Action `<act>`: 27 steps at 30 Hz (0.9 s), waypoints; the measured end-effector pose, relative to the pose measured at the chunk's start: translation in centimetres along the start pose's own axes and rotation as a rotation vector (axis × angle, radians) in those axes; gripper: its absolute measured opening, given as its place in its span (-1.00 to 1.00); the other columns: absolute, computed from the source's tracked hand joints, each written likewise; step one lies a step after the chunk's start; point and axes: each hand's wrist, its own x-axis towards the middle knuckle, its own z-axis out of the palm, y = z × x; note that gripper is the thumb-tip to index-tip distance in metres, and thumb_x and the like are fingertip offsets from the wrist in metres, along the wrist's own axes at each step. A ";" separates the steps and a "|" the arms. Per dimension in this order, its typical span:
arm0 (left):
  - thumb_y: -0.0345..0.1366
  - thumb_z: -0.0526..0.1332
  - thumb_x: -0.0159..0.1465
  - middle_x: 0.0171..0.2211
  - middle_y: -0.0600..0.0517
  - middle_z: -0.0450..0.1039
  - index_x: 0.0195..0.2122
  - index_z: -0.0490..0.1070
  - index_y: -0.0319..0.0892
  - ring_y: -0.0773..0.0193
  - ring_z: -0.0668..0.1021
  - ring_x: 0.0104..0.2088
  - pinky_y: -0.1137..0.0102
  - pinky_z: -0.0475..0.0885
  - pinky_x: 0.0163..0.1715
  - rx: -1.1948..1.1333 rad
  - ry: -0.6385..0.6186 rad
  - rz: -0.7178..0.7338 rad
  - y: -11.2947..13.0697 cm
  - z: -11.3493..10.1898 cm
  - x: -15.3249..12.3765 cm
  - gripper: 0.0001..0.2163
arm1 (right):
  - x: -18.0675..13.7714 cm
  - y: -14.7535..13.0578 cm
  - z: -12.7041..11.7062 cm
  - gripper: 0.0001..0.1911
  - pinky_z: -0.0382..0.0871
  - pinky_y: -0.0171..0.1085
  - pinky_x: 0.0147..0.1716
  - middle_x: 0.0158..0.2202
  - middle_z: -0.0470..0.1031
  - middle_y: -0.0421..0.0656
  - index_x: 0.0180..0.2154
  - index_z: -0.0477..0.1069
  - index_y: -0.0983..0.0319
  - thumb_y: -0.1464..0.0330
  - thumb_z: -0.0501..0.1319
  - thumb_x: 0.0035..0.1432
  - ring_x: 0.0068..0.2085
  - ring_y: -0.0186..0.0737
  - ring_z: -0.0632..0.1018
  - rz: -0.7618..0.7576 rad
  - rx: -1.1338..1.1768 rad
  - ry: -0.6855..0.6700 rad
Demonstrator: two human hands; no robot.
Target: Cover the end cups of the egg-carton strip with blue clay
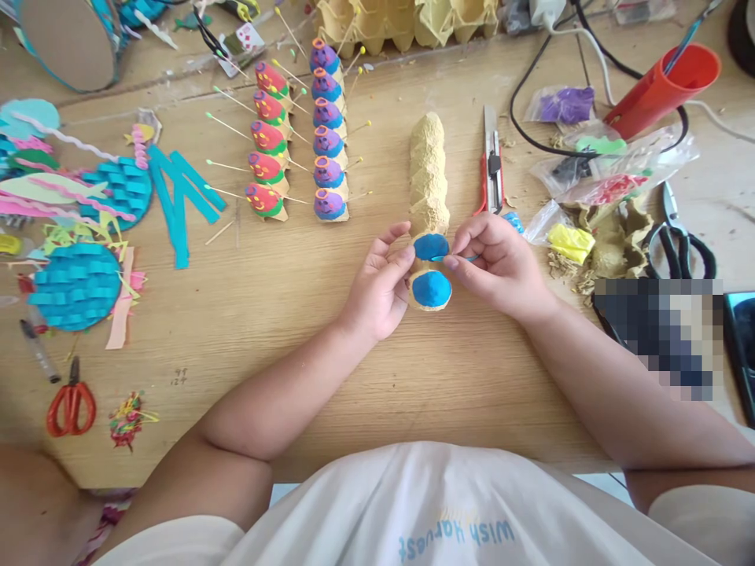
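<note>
A row of tan egg-carton cones (429,169) lies in the middle of the wooden table (283,314), running away from me. The two nearest cones carry blue clay caps (431,288). My left hand (381,283) pinches the left side of the upper blue cap (430,245). My right hand (499,263) presses its fingertips on that cap's right side. Both hands have their fingers closed on the piece.
Two rows of painted cones, red (267,141) and purple (328,130), stand behind with pins stuck in them. A box cutter (491,161), clay bags (595,169), black scissors (678,240) and an orange cup (666,86) lie right. Blue paper fish (76,283) and red scissors (71,405) lie left.
</note>
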 end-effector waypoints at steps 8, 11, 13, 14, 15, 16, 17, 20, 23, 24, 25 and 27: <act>-0.21 0.62 0.35 -0.27 0.20 0.70 0.09 0.57 0.04 0.42 0.71 -0.31 0.49 0.56 -0.24 0.007 0.010 0.049 0.1 0.7 -0.4 -0.64 | -0.1 -0.1 0.0 -0.50 0.20 -0.33 -0.55 -0.47 0.38 -0.35 -0.23 0.44 0.08 0.05 0.69 0.18 -0.49 -0.36 0.33 0.025 -0.013 -0.049; -0.21 0.61 0.36 -0.26 0.21 0.70 0.12 0.56 0.06 0.43 0.73 -0.29 0.50 0.58 -0.23 0.019 0.023 0.033 0.1 0.7 -0.5 -0.63 | -0.1 -0.2 0.1 -0.50 0.17 -0.33 -0.57 -0.48 0.36 -0.36 -0.25 0.43 0.09 0.05 0.69 0.18 -0.51 -0.38 0.30 0.013 -0.007 -0.039; -0.21 0.61 0.36 -0.26 0.23 0.68 0.15 0.56 0.09 0.43 0.74 -0.28 0.51 0.60 -0.23 0.024 0.025 0.022 0.1 0.7 -0.6 -0.60 | -0.1 -0.3 0.2 -0.50 0.16 -0.33 -0.57 -0.48 0.36 -0.36 -0.25 0.43 0.09 0.07 0.69 0.17 -0.51 -0.39 0.30 0.007 -0.010 -0.036; -0.20 0.61 0.37 -0.27 0.23 0.68 0.16 0.56 0.11 0.43 0.74 -0.28 0.51 0.61 -0.23 0.027 0.028 0.018 0.1 0.6 -0.6 -0.59 | -0.1 -0.3 0.2 -0.51 0.16 -0.33 -0.58 -0.48 0.36 -0.36 -0.26 0.43 0.10 0.08 0.69 0.18 -0.52 -0.39 0.31 0.008 -0.014 -0.033; -0.21 0.61 0.37 -0.28 0.23 0.67 0.17 0.56 0.12 0.43 0.74 -0.28 0.51 0.62 -0.24 0.030 0.031 0.014 0.1 0.6 -0.6 -0.59 | -0.1 -0.3 0.2 -0.52 0.16 -0.33 -0.58 -0.48 0.36 -0.36 -0.26 0.43 0.10 0.09 0.68 0.19 -0.52 -0.39 0.31 0.010 -0.019 -0.031; -0.21 0.61 0.37 -0.29 0.23 0.66 0.17 0.56 0.12 0.43 0.74 -0.29 0.51 0.62 -0.24 0.032 0.032 0.011 0.1 0.6 -0.6 -0.58 | -0.1 -0.4 0.2 -0.53 0.17 -0.33 -0.58 -0.49 0.36 -0.36 -0.26 0.42 0.10 0.11 0.67 0.20 -0.52 -0.39 0.32 0.015 -0.025 -0.032; -0.22 0.61 0.37 -0.30 0.23 0.66 0.17 0.56 0.12 0.42 0.74 -0.29 0.51 0.62 -0.24 0.033 0.032 0.010 0.0 0.6 -0.6 -0.58 | -0.1 -0.4 0.3 -0.55 0.17 -0.33 -0.58 -0.50 0.36 -0.37 -0.26 0.42 0.09 0.13 0.66 0.22 -0.53 -0.39 0.32 0.017 -0.032 -0.035; -0.23 0.61 0.36 -0.32 0.24 0.64 0.13 0.56 0.09 0.43 0.73 -0.32 0.51 0.61 -0.26 0.019 0.016 0.025 0.0 0.8 -0.7 -0.62 | -0.1 -0.4 0.3 -0.63 0.14 -0.33 -0.59 -0.53 0.34 -0.38 -0.25 0.41 0.09 0.20 0.60 0.29 -0.55 -0.39 0.31 0.010 -0.045 -0.054; -0.24 0.61 0.35 -0.33 0.23 0.65 0.06 0.57 0.06 0.42 0.71 -0.35 0.50 0.57 -0.29 0.004 0.006 0.050 -0.1 0.9 -0.7 -0.66 | -0.1 -0.5 0.2 -0.66 0.12 -0.32 -0.59 -0.54 0.34 -0.39 -0.24 0.41 0.09 0.24 0.57 0.30 -0.57 -0.40 0.29 0.013 -0.053 -0.069; -0.24 0.61 0.34 -0.33 0.22 0.65 0.05 0.58 0.05 0.41 0.70 -0.35 0.48 0.56 -0.29 0.005 0.009 0.054 -0.1 0.9 -0.7 -0.67 | -0.1 -0.5 0.2 -0.66 0.12 -0.32 -0.59 -0.54 0.35 -0.39 -0.25 0.41 0.09 0.24 0.57 0.29 -0.57 -0.40 0.29 0.016 -0.054 -0.073; -0.24 0.61 0.34 -0.32 0.21 0.66 0.04 0.58 0.04 0.39 0.70 -0.35 0.47 0.55 -0.28 0.010 0.014 0.054 -0.1 0.9 -0.6 -0.67 | 0.0 -0.5 0.2 -0.66 0.12 -0.32 -0.59 -0.54 0.35 -0.39 -0.25 0.42 0.09 0.25 0.58 0.28 -0.56 -0.39 0.29 0.017 -0.055 -0.077; -0.25 0.60 0.36 -0.32 0.20 0.67 0.05 0.57 0.05 0.37 0.70 -0.34 0.44 0.54 -0.27 0.026 0.025 0.047 -0.1 0.8 -0.6 -0.68 | 0.0 -0.6 0.1 -0.67 0.12 -0.32 -0.59 -0.54 0.36 -0.38 -0.26 0.42 0.09 0.26 0.58 0.28 -0.56 -0.39 0.31 0.011 -0.051 -0.080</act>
